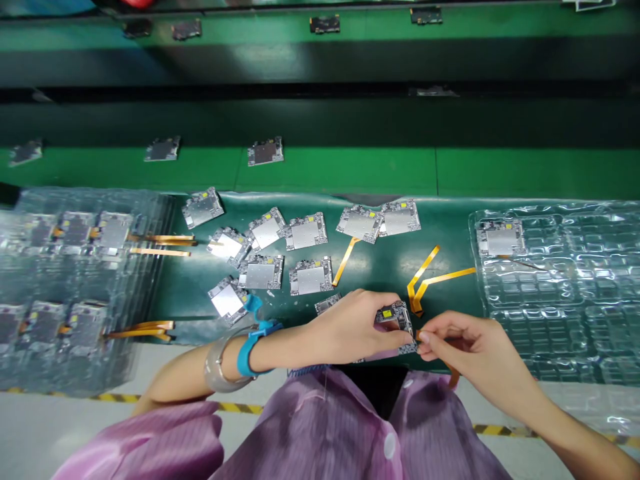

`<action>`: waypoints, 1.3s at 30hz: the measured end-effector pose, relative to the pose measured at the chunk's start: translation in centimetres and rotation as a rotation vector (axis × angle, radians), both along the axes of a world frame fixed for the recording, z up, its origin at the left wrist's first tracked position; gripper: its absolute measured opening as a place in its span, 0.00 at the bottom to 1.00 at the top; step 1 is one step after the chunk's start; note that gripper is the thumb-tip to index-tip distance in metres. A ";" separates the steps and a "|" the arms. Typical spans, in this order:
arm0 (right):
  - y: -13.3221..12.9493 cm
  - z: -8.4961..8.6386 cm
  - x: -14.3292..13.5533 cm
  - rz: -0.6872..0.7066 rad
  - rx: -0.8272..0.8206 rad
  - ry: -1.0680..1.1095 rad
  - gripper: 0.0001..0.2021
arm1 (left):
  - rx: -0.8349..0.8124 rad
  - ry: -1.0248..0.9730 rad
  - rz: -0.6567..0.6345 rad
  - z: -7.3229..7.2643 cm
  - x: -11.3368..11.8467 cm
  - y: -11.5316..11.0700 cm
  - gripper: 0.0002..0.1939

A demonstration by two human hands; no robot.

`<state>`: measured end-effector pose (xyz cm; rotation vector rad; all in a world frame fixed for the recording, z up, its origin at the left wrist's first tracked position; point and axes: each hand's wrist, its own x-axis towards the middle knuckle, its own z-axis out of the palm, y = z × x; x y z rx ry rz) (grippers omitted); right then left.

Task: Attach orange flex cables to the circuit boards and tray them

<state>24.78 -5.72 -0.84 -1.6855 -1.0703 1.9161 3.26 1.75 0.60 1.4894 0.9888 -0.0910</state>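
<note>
My left hand (357, 325), with a blue strap and a clear bangle on its arm, grips a circuit board (396, 319) near the front edge of the green mat. Against the right side of that board, my right hand (457, 340) pinches an orange ribbon cable (453, 377), which hangs down below the fingers. Just above both hands lie loose yellow-orange ribbon cables (423, 277). Part of another board (327, 304) shows beside my left hand, which partly covers it. Several silver-shielded boards, such as this one (306, 231), lie on the mat's middle and left.
Stacked clear trays (145, 293) at the left hold boards with ribbon cables sticking out. At the right, a clear tray (560, 293) carries one board (501, 238) in its upper left compartment. Behind the mat, a green belt (340, 167) bears several boards, with a second strip of boards farther back.
</note>
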 end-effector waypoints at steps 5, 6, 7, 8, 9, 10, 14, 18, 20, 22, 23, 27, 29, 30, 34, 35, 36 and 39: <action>0.3 0.4 0.1 0.074 0.051 -0.038 0.11 | 0.003 0.014 -0.024 0.3 0.2 0.0 0.13; 0.4 0.5 0.1 0.112 0.078 -0.058 0.10 | 0.005 0.023 -0.032 0.4 0.3 0.0 0.14; 0.6 0.6 0.1 0.154 0.106 -0.079 0.09 | 0.010 0.033 -0.038 0.4 0.4 0.0 0.14; 0.8 0.6 0.1 0.193 0.131 -0.100 0.08 | 0.016 0.040 -0.042 0.5 0.5 0.0 0.14; 1.0 0.7 0.1 0.222 0.154 -0.114 0.08 | 0.023 0.043 -0.043 0.5 0.5 0.0 0.14; 1.2 0.7 0.1 0.241 0.172 -0.124 0.07 | 0.029 0.041 -0.040 0.5 0.6 0.0 0.13; 1.5 0.9 -0.1 0.276 0.232 -0.150 0.07 | 0.044 0.023 -0.052 0.4 0.6 0.1 0.11; 1.6 1.2 -0.1 0.341 0.236 -0.162 0.09 | 0.017 0.057 -0.103 0.4 0.6 0.1 0.16; 1.7 1.2 0.0 0.370 0.205 -0.151 0.09 | 0.000 0.036 -0.106 0.2 0.6 0.0 0.17; 1.8 1.1 0.1 0.366 0.190 -0.139 0.09 | -0.005 0.024 -0.093 0.0 0.6 -0.1 0.16; 1.8 1.0 0.1 0.351 0.190 -0.138 0.09 | -0.005 0.024 -0.080 -0.1 0.6 -0.1 0.16; 1.6 0.5 0.3 0.294 0.187 -0.138 0.09 | -0.019 0.019 -0.050 -0.5 0.6 0.1 0.13; 1.5 0.4 0.3 0.297 0.172 -0.140 0.09 | -0.022 0.001 -0.070 -0.7 0.6 0.3 0.13; 1.5 0.3 0.2 0.303 0.171 -0.143 0.09 | -0.016 -0.006 -0.085 -0.7 0.7 0.4 0.13; 1.5 0.3 -0.2 0.305 0.201 -0.166 0.09 | 0.029 0.008 -0.110 -0.8 1.1 0.8 0.10; 1.5 0.3 -0.2 0.297 0.217 -0.177 0.09 | 0.033 0.022 -0.097 -0.9 1.2 0.8 0.09; 1.5 0.2 -0.2 0.290 0.235 -0.189 0.09 | 0.031 0.036 -0.075 -1.1 1.4 0.7 0.09; 1.2 0.1 0.3 0.252 0.353 -0.237 0.07 | -0.009 0.007 0.033 -1.7 1.8 0.6 0.08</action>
